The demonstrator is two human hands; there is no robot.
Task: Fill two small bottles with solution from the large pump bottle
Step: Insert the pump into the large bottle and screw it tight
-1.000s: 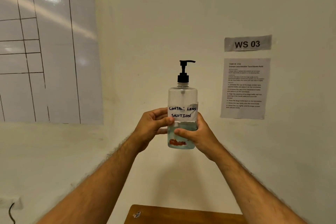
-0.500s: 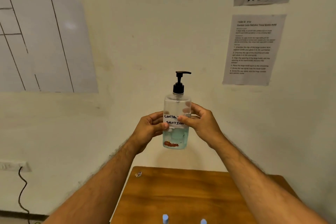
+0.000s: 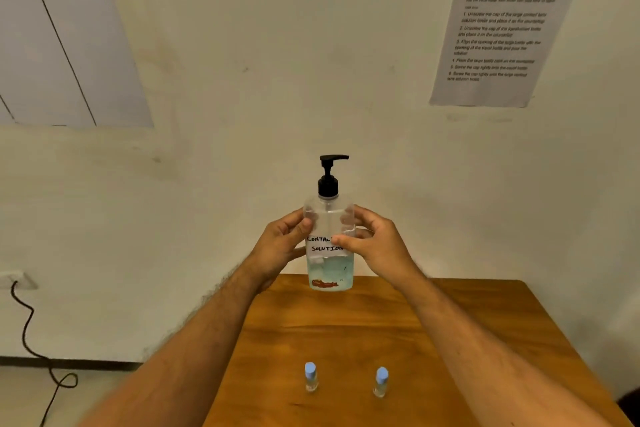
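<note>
A large clear pump bottle [image 3: 329, 269] with a black pump head and a handwritten "contact solution" label is held upright in the air above the far edge of the wooden table [image 3: 346, 333]. Bluish liquid fills its lower part. My left hand [image 3: 280, 246] grips its left side and my right hand [image 3: 375, 243] grips its right side, thumbs across the label. Two small clear bottles with light blue caps stand upright on the table nearer to me, one at the left [image 3: 310, 377] and one at the right [image 3: 380, 382].
The table stands against a pale wall. A printed instruction sheet [image 3: 502, 24] hangs at the upper right and a whiteboard [image 3: 62, 31] at the upper left. A black cable [image 3: 31, 333] runs from a wall socket down to the floor at the left.
The view has tilted downward, bringing the table and the two small bottles into sight. The pump bottle has come lower toward the table, and both hands have shifted higher on its body.
</note>
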